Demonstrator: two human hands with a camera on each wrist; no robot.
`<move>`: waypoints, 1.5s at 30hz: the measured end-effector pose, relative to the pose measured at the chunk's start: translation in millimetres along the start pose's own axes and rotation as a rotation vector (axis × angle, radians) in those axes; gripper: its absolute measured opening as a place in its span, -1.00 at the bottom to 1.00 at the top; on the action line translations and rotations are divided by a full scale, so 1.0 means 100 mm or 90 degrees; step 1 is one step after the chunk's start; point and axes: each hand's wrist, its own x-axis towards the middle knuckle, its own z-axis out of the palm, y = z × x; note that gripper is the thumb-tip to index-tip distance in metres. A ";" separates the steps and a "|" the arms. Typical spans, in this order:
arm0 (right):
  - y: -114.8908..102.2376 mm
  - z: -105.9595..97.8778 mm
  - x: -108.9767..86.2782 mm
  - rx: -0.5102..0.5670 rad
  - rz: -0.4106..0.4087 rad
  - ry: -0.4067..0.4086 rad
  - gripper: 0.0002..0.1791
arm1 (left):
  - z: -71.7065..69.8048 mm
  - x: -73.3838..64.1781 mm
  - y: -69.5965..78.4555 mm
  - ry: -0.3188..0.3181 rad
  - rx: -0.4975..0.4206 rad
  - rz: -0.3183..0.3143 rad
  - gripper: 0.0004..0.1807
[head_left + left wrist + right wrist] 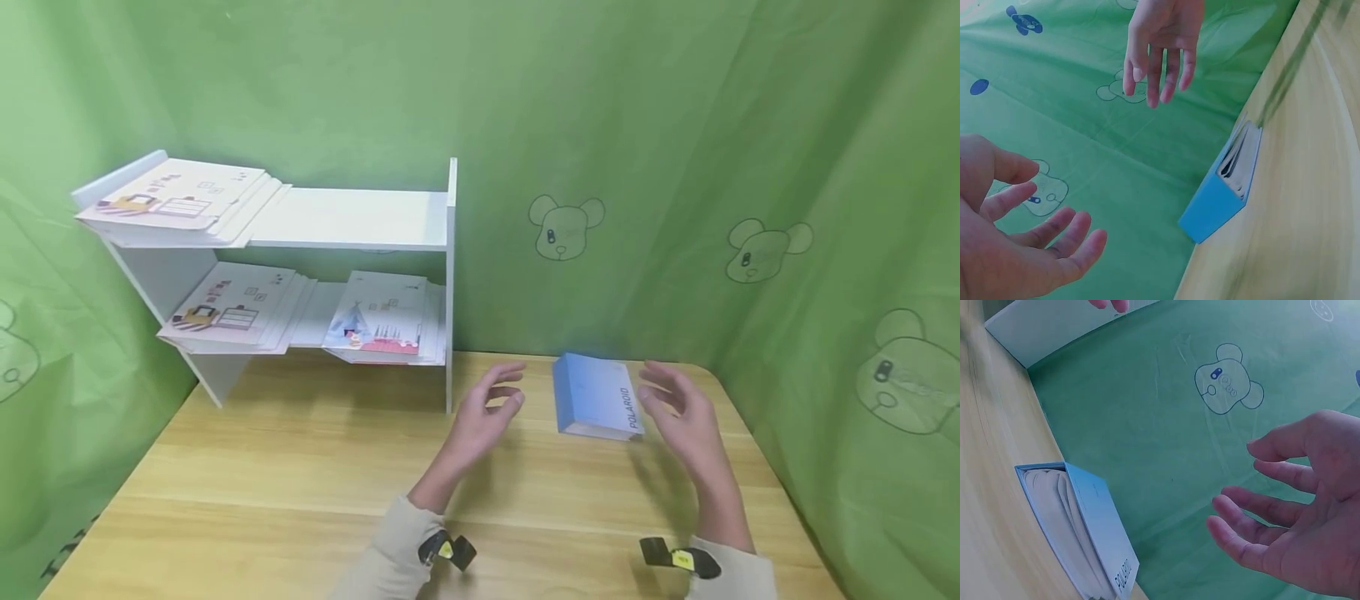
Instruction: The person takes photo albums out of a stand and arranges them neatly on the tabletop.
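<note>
A blue album [600, 396] marked POLAROID lies flat on the wooden table [337, 475], near its back edge. To its left my left hand [483, 417] hovers above the table, fingers loosely bent and holding nothing. My right hand [682, 417] is raised on the other side, its fingertips overlapping the album's right edge in the head view. From the left wrist the album's blue spine [1210, 209] shows, with page edges beside it. The right wrist view has the album [1100, 519] below and left of the relaxed right hand [1304, 512].
A white two-tier shelf [450, 283] stands at the back left. Its upper tier carries a stack of picture books [180, 200]; the lower one carries two stacks, left [240, 308] and right [386, 317]. A green curtain [637, 125] with bear outlines surrounds the table.
</note>
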 end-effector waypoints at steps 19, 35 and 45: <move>-0.24 0.10 -0.01 -0.056 -0.059 0.019 -0.44 | -0.23 -0.10 0.19 0.016 0.135 0.073 -0.54; -0.35 0.28 -0.06 -0.107 -0.150 0.027 -0.48 | -0.45 -0.25 0.41 0.050 0.360 0.198 -0.60; -0.43 0.40 -0.06 -0.124 -0.188 0.007 -0.48 | -0.67 -0.30 0.47 0.055 0.464 0.216 -0.59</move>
